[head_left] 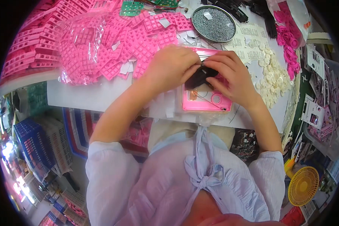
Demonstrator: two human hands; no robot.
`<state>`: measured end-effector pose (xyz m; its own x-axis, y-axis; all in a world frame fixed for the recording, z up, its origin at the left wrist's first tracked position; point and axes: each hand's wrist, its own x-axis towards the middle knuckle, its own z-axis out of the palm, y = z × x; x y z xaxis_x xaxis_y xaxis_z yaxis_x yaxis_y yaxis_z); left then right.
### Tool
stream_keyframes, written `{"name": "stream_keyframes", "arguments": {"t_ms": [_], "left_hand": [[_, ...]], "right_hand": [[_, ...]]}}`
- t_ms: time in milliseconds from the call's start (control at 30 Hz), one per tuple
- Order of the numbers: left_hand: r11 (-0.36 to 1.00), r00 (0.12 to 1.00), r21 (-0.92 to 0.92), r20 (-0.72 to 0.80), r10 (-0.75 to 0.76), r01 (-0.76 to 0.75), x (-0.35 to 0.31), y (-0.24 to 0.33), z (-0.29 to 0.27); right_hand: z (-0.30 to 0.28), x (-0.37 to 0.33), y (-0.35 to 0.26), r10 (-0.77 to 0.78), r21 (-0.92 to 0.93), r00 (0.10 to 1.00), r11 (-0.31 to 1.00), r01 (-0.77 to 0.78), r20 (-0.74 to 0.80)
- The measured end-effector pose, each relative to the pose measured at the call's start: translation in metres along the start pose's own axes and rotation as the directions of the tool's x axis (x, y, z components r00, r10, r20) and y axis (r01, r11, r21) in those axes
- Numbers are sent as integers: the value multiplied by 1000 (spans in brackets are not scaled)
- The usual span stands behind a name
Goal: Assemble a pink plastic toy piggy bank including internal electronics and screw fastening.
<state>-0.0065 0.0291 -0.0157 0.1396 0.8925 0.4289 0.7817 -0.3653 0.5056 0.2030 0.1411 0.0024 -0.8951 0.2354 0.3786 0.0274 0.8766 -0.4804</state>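
While both hands meet over the bench: small part being fitted.
Left hand (pixel 171 67): fingers curled closed, pinching black part (pixel 200 76).
Right hand (pixel 229 75): fingertips closed on same part.
Part location: just above pink case (pixel 207 101).
Advice: likely best to seat it squarely, clear of thin wires.

Both hands, the left hand (pixel 169 67) and right hand (pixel 231 77), meet over a flat case (pixel 207 101) on the desk (pixel 83 94). Keypad frames (pixel 113 45) are heaped behind and left of them, a round tin (pixel 213 23) behind, small discs (pixel 273 77) right.
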Motion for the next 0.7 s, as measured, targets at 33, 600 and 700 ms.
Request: {"name": "stream_keyframes", "arguments": {"t_ms": [33,600,700], "left_hand": [[1000,1000,22,-3,1,-1,-1,3,0],[982,939,116,329,101,-147,24,2,-23],[971,919,158,380,107,-178,28,8,-27]], "right_hand": [[1,-1,2,-8,17,1000,1000,8,-8],[-8,2,-5,9,-127,993,992,6,115],[-7,2,-5,7,-161,990,987,15,138]]}}
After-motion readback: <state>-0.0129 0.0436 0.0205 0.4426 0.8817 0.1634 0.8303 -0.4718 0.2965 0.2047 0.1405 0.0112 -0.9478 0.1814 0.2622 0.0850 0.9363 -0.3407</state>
